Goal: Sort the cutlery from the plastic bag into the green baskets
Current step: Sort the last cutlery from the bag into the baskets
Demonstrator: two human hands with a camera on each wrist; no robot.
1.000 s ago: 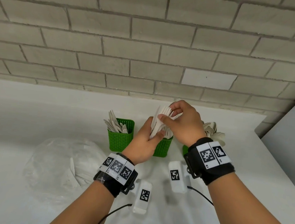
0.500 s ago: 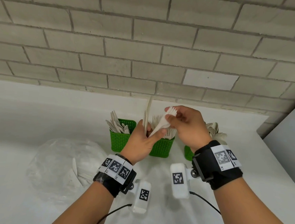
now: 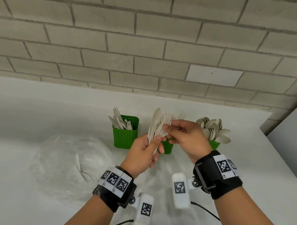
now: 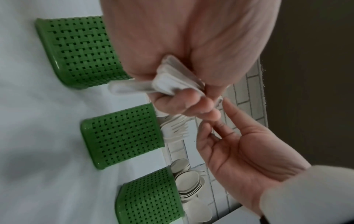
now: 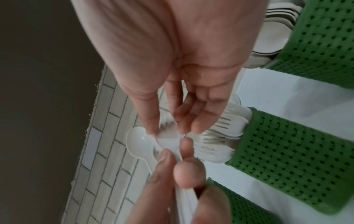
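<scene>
The bundle of white plastic cutlery (image 3: pixel 154 130) stands upright in the left hand (image 3: pixel 145 154), just in front of the middle green basket (image 3: pixel 167 146). It holds several forks and at least one spoon (image 3: pixel 156 115), whose bowl rises above the fork tines. The left hand's fingers are curled round the handles low down, the thumb pressed across the front; the left wrist view shows the handle ends fanned out of the fist.

The right hand (image 3: pixel 186 139) reaches in from the right, its thumb and forefinger closed in a pinch on the head of one fork (image 5: pixel 168 136) near the top of the bundle, the other fingers loosely spread.

These pieces look very light, thin and stiff, with smooth, somewhat slippery surfaces, so they probably slide against each other easily. Taking one by the head or upper neck, where it stands free of the rest, seems the best hold; a pull along the handle's length should free it without dragging its neighbours.

The left green basket (image 3: pixel 125 133) holds what appear to be knives, the middle one forks, and the right green basket (image 3: pixel 214 145) a thick cluster of spoons. The clear plastic bag (image 3: pixel 68 161), with a few pieces inside, lies on the white bench (image 3: pixel 27 112) to the left, below a grey brick wall (image 3: pixel 149 49).
</scene>
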